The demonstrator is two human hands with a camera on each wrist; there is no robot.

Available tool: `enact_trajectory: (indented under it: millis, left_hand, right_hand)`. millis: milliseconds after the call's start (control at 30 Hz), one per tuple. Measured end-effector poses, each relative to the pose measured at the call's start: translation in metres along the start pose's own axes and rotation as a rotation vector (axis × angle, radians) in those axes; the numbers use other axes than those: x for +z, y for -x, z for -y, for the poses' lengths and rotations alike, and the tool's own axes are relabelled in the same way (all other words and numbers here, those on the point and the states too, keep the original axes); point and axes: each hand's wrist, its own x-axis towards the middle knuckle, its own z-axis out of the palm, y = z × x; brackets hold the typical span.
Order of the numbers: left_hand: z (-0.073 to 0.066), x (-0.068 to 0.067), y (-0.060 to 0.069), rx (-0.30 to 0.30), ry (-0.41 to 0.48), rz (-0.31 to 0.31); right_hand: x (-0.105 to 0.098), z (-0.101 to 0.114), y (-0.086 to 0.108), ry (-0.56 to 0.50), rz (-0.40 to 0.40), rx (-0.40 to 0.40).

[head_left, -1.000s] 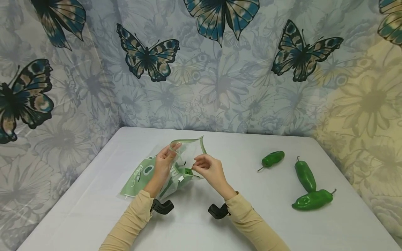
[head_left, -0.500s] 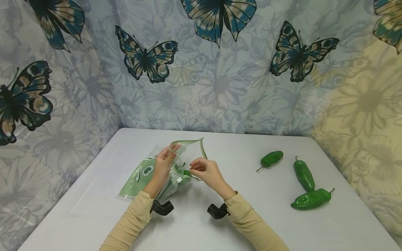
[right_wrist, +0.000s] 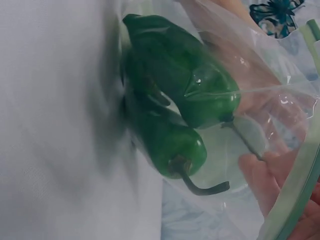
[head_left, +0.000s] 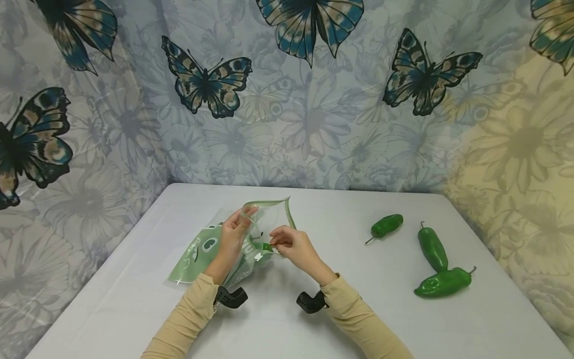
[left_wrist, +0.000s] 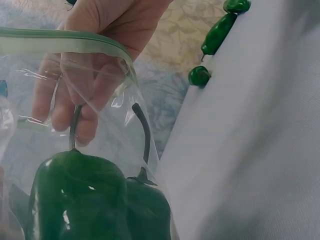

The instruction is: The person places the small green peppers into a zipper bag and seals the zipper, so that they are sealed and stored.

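Note:
My left hand (head_left: 234,234) holds up the clear zip bag (head_left: 190,262), fingers and thumb on its green-edged rim, so the mouth gapes. Green print covers part of the bag. My right hand (head_left: 298,249) reaches in through the mouth. In the right wrist view its fingertips pinch the thin stem of a green pepper (right_wrist: 185,75) inside the bag. A second green pepper (right_wrist: 165,137) lies beside it, its curved stem untouched. The left wrist view shows the pinched pepper (left_wrist: 80,195) upright under the right hand's fingers.
Three loose green peppers lie at the right of the white table (head_left: 358,299): a small pepper (head_left: 387,226), a longer pepper (head_left: 433,249), and a front pepper (head_left: 445,282) touching it. A butterfly-print cloth (head_left: 314,124) hangs behind.
My right hand has shifted slightly left and down, deeper into the bag's mouth. My left hand stays at the rim. The view has drifted a little.

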Motion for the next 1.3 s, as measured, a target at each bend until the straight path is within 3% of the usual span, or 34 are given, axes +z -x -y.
enact_trajectory:
  millis: [200,533,800,933,1100,1200,1300]
  left_hand:
    - [-0.001,0.002,-0.001,-0.001,0.012,-0.002]
    - [-0.004,-0.002,-0.002,0.003,0.019,-0.009]
    - [-0.002,-0.001,-0.002,0.007,0.033,0.004]
    - [-0.002,-0.001,-0.002,0.009,0.030,-0.003]
    - [-0.003,0.000,-0.003,0.016,0.004,-0.021]
    - [-0.003,0.000,-0.003,0.032,-0.010,-0.029]
    - [-0.003,-0.001,-0.004,0.043,-0.007,-0.035]
  right_hand:
    - [-0.005,-0.005,0.002,-0.042,-0.017,0.020]
    - [-0.013,-0.004,0.007,0.018,-0.028,-0.006]
    - [-0.034,-0.001,0.028,0.092,0.018,0.018]
    - [-0.044,-0.002,0.037,0.136,0.001,0.027]
    - [-0.064,-0.031,0.050,0.188,-0.062,0.035]
    - [-0.079,-0.047,0.060,0.179,-0.110,0.048]
    - [-0.092,-0.055,0.071,0.134,-0.150,0.010]
